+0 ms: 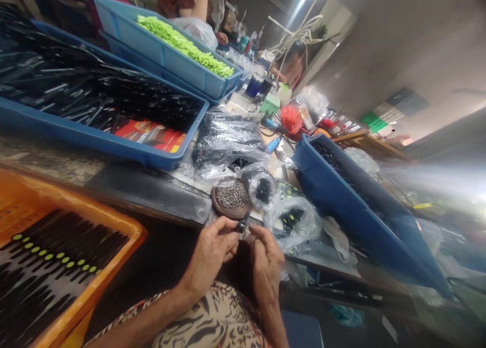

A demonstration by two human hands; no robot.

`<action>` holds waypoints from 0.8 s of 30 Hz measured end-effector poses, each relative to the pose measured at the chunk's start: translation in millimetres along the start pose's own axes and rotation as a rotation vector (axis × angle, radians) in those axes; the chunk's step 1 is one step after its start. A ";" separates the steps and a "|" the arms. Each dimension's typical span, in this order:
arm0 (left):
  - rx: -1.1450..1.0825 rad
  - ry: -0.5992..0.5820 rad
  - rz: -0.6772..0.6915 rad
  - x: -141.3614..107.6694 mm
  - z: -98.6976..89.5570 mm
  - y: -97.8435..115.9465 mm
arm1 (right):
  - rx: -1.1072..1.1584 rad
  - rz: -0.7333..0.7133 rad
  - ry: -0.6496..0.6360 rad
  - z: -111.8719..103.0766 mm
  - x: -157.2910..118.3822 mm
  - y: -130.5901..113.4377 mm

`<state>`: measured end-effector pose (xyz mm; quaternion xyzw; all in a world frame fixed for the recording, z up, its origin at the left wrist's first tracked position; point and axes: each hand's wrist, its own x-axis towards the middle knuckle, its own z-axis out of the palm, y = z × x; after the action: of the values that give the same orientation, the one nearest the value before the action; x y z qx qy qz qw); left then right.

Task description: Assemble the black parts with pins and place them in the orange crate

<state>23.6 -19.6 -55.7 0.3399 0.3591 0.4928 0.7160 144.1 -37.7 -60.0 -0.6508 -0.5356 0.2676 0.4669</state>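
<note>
Near the bench edge, my left hand (214,249) pinches a small black part (241,226) between thumb and fingers. Facing it, my right hand (266,254) is closed with its fingertips by the part's right side; what it grips is too small to make out. Just beyond the hands sits a round brown dish (220,206) of small metal screws (232,193). Right of the dish are open plastic bags, one with black parts and one with black and yellow-green parts (291,219).
A blue tray (167,158) of black pieces and a blue bin (159,54) of green pieces stand left. An orange crate (125,231) of black parts is at lower left. Another blue bin (341,196) is tilted at right. Other people sit beyond the bench.
</note>
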 end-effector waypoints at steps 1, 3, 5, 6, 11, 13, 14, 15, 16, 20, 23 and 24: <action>0.008 -0.001 0.002 -0.7 0.7 1.5 | 0.028 0.005 0.005 0.5 0.4 -0.9; 0.027 -0.002 0.007 -2.2 2.2 4.4 | 0.068 0.006 -0.034 1.8 1.0 -4.2; 0.051 0.005 0.016 -3.4 3.3 5.7 | 0.075 0.005 -0.074 2.9 1.3 -8.1; 0.070 0.013 0.025 -3.7 3.5 5.5 | 0.073 -0.001 -0.077 3.4 1.2 -9.9; 0.234 0.025 0.172 -3.4 0.8 -1.2 | 0.111 0.041 -0.080 3.9 -0.3 -13.2; 0.338 0.026 0.267 -2.8 -1.2 -3.2 | 0.255 0.156 -0.145 4.1 -1.0 -12.9; 0.398 0.023 0.315 -2.5 -2.1 -3.6 | 0.353 0.216 -0.184 4.3 -1.1 -12.6; 0.454 0.016 0.362 -2.3 -2.9 -3.8 | 0.457 0.266 -0.218 4.4 -1.0 -12.4; 0.500 0.007 0.406 -2.1 -3.5 -3.8 | 0.557 0.304 -0.243 4.5 -0.7 -12.2; 0.572 -0.038 0.531 -2.1 -4.1 -4.1 | 0.852 0.433 -0.287 3.4 2.6 -11.5; 0.568 -0.043 0.532 -2.2 -3.9 -4.8 | 0.946 0.531 -0.337 2.3 6.0 -10.7; 0.548 -0.029 0.513 -2.3 -4.0 -4.8 | 0.952 0.545 -0.346 2.3 6.7 -10.4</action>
<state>21.9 -22.6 -61.4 0.6047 0.3709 0.5368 0.4567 139.4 -30.7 -50.7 -0.4303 -0.2376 0.6926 0.5280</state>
